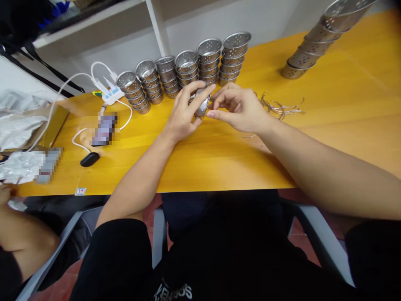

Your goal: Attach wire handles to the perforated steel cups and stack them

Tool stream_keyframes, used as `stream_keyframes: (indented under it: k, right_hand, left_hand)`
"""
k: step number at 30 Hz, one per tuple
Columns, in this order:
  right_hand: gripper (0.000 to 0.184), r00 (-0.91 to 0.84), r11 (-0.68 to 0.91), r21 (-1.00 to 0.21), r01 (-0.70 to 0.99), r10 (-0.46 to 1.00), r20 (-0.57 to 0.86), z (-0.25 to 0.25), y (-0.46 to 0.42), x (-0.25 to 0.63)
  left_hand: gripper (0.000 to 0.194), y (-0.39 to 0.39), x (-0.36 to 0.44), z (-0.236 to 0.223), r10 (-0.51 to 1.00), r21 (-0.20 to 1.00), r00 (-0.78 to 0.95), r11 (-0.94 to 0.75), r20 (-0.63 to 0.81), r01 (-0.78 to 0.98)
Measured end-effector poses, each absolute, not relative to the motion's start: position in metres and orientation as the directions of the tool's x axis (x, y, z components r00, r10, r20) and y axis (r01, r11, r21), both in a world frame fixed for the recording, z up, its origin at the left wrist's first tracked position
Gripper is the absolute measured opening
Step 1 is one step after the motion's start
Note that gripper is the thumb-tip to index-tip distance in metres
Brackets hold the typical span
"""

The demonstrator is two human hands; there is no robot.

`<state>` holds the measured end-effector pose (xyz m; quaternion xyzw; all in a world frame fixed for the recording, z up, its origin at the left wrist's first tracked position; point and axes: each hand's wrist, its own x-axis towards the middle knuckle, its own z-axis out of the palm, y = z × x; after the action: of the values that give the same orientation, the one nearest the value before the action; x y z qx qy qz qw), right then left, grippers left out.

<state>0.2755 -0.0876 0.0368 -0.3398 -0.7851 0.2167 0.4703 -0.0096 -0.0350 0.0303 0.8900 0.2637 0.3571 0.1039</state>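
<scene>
My left hand (183, 110) is closed around a small perforated metal cup (203, 104), which is tipped on its side above the table. Thumb and fingers of my right hand (239, 108) are pinched together at the cup's right edge. Whatever sits between those fingertips is too small to make out. Just right of my right hand lies a loose pile of thin curved metal wires (280, 109). Behind my hands, several stacks of the same perforated cups (208, 56) stand in a row, partly hidden by my left hand.
A leaning, taller cup stack (308, 48) rises at the back right. On the left are a white power strip (111, 94) with cables, a blurred phone (104, 129), a black mouse-like object (90, 159) and plastic bags (21, 165). Another person's arm (26, 234) is at the lower left.
</scene>
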Motion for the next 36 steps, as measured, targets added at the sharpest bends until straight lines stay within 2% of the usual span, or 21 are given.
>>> stream_keyframes:
  k: [5, 10, 13, 16, 20, 23, 27, 29, 34, 36]
  right_hand:
    - [0.081, -0.278, 0.614, -0.680, 0.401, 0.789, 0.548, 0.042, -0.094, 0.272]
    - [0.077, -0.189, 0.510, -0.679, 0.528, 0.850, 0.492, 0.043, -0.093, 0.279]
    - [0.062, -0.203, 0.492, -0.621, 0.610, 0.855, 0.477, 0.036, -0.082, 0.295]
    - [0.050, -0.246, 0.447, -0.544, 0.710, 0.882, 0.403, 0.027, -0.067, 0.314]
    - [0.037, -0.274, 0.388, -0.462, 0.798, 0.915, 0.295, 0.020, -0.055, 0.325]
    - [0.050, -0.304, 0.446, -0.490, 0.749, 0.889, 0.343, 0.017, -0.056, 0.317]
    - [0.103, -0.364, 0.572, -0.627, 0.529, 0.820, 0.441, 0.014, -0.063, 0.294]
    - [0.117, -0.401, 0.596, -0.680, 0.427, 0.798, 0.449, 0.013, -0.066, 0.285]
    - [0.105, -0.394, 0.617, -0.676, 0.404, 0.784, 0.480, 0.012, -0.069, 0.282]
    - [0.105, -0.376, 0.634, -0.654, 0.413, 0.773, 0.511, 0.014, -0.070, 0.283]
  left_hand:
    - [0.075, -0.024, -0.013, 0.021, 0.503, 0.308, 0.611, -0.863, 0.611, 0.402]
    - [0.085, -0.008, -0.026, 0.016, 0.565, 0.355, 0.515, -0.818, 0.645, 0.453]
    - [0.102, 0.009, -0.039, 0.002, 0.624, 0.476, 0.374, -0.774, 0.687, 0.417]
    - [0.121, 0.029, -0.047, -0.018, 0.737, 0.659, 0.197, -0.670, 0.647, 0.342]
    - [0.123, 0.045, -0.047, -0.030, 0.837, 0.823, 0.036, -0.544, 0.546, 0.163]
    - [0.121, 0.043, -0.042, -0.026, 0.892, 0.892, 0.002, -0.451, 0.451, 0.011]
    - [0.111, 0.029, -0.037, -0.020, 0.941, 0.942, 0.072, -0.326, 0.332, -0.083]
    - [0.108, 0.024, -0.036, -0.019, 0.940, 0.946, 0.103, -0.320, 0.324, -0.056]
    - [0.108, 0.028, -0.035, -0.021, 0.846, 0.838, 0.079, -0.533, 0.527, 0.115]
    - [0.108, 0.030, -0.034, -0.024, 0.794, 0.774, 0.125, -0.608, 0.595, 0.176]
